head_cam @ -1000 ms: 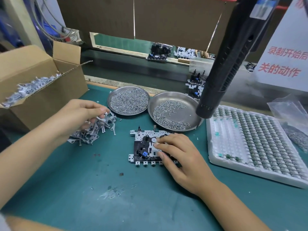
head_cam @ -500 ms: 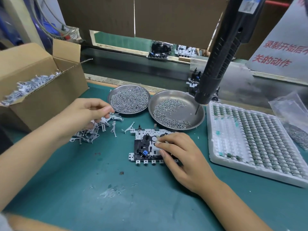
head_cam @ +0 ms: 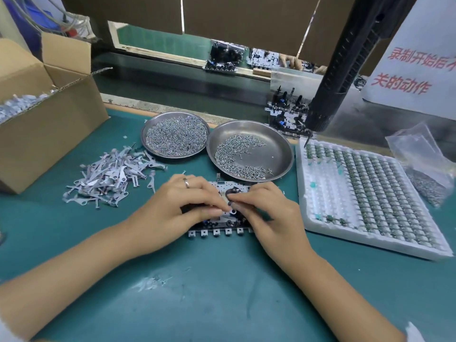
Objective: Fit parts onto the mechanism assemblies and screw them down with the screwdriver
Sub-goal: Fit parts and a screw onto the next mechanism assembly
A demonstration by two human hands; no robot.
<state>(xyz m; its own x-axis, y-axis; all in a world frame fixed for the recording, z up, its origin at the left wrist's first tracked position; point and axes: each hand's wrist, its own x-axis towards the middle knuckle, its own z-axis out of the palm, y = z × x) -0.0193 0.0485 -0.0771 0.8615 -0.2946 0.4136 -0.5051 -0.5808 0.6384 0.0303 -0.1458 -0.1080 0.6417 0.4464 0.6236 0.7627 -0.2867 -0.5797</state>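
At the far left of the bench stood an open cardboard box point(head_cam: 49, 124) heaped with stamped metal parts. Just right of it, a loose pile of metal levers point(head_cam: 111, 178) lay spread on the green mat point(head_cam: 197, 292). Behind, two steel dishes sat touching: the left dish point(head_cam: 175, 138) full of screws, the right dish point(head_cam: 250, 150) about half covered.

Centre: the mechanism assembly point(head_cam: 222, 218) lay flat on the mat, just in front of the right dish, largely hidden under both hands. I noted the left hand point(head_cam: 180, 208), ringed, with fingers curled and fingertips pressed together over the middle of the plate; it seemed to pinch a small part, but I could not make that part out. The right hand point(head_cam: 266, 213) met it from the other side, fingertips curled onto the assembly near a dark round component. I could not tell whether it pinched something or merely steadied.

Judgement: part-fitting step, screwing not yet begun. To do it well I would keep the plate flat, seat the part's hole squarely over its post, and hold it down with one fingertip before reaching for a screw.

Right: the screwdriver point(head_cam: 345, 70) hung untouched above the white tray point(head_cam: 370, 198) of small components, a plastic bag point(head_cam: 424, 164) beyond.
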